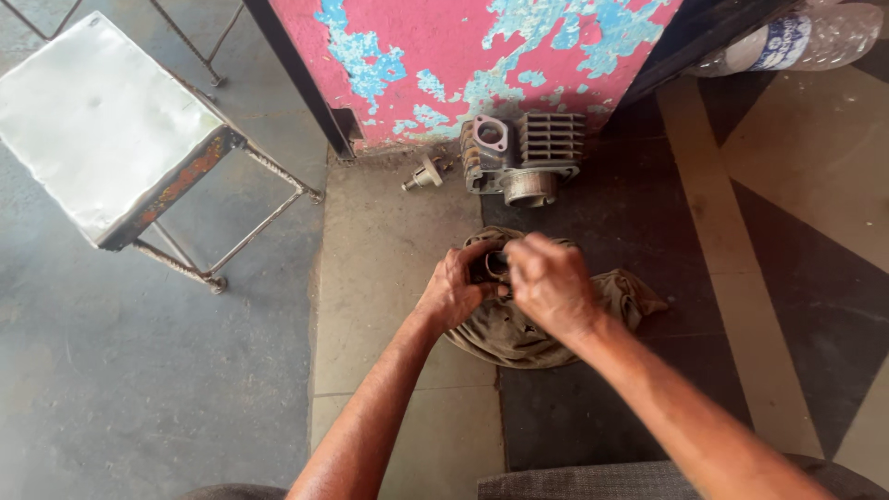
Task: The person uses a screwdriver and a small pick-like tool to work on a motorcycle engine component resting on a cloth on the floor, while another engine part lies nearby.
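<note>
From the head camera, looking down, two bare arms reach out over a dirty brown rag (519,329) that lies on the floor. The rag is the thing to go by here.

Right above the rag, the left hand (454,287) and the right hand (548,282) meet. Both hands are curled tight around a small dark metal part (491,267). The fingers wrap over it from both sides, so only a little bit of it shows between them. What kind of part it is cannot be told. It sits over the top edge of the rag.

Past the rag, farther from the person, a grey engine cylinder (523,156) with thin fins lies on the floor. It is touching a pink wall (463,56) with blue patches where the paint has come off. Just beside the cylinder, to the left, lies a small metal piece (424,174).

Far to the left of the rag stands a metal stool (102,125) with a shiny flat top and rusty legs.

Far up and to the right of the rag lies a clear plastic bottle (796,39) on its side.
</note>
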